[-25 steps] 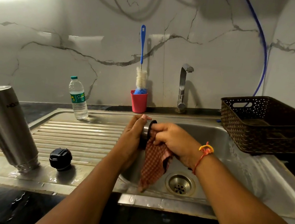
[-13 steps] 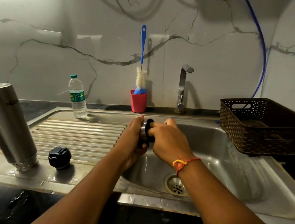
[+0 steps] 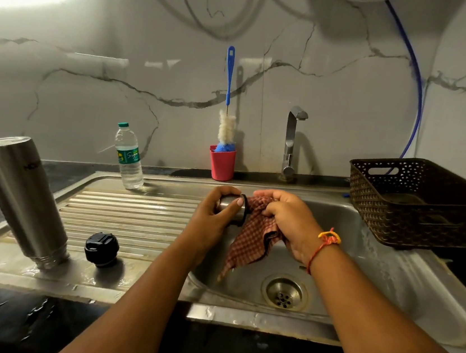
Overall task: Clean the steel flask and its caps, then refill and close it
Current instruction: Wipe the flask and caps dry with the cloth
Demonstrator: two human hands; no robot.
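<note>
Steel cap (image 3: 233,214) is what I'm working on, held up over the sink basin (image 3: 389,283), lying on its side with the black rubber ring end pointing right. My left hand (image 3: 208,220) is wrapped round the barrel, fingers (image 3: 224,189) curled over the top and thumb across the front. My right hand (image 3: 288,221) has its fingers (image 3: 266,193) bunched on a checked cloth (image 3: 250,240) pushed against that ring end, with the loose part hanging toward the drain (image 3: 285,292). My read: it's light and rigid, so no fear of crushing it, but polished steel near this much water is probably slick. I'd hold the barrel sides with the thumb opposing, not the rim. The cloth is floppy and goes wherever it's pushed. Off to the far left the steel flask (image 3: 18,194) stands mouth-down on the wet drainboard (image 3: 133,217). It looks tilted, though that could be the wide lens. It should be heavier and taller, so I'd grab it mid-body. The black cap (image 3: 101,249) sits just beside its mouth, and its ridged top should grip fine. Further back are a water bottle (image 3: 129,157), a red cup (image 3: 221,164) holding a bottle brush (image 3: 228,82) and the tap (image 3: 290,142), with a brown basket (image 3: 413,227) on the right.
</note>
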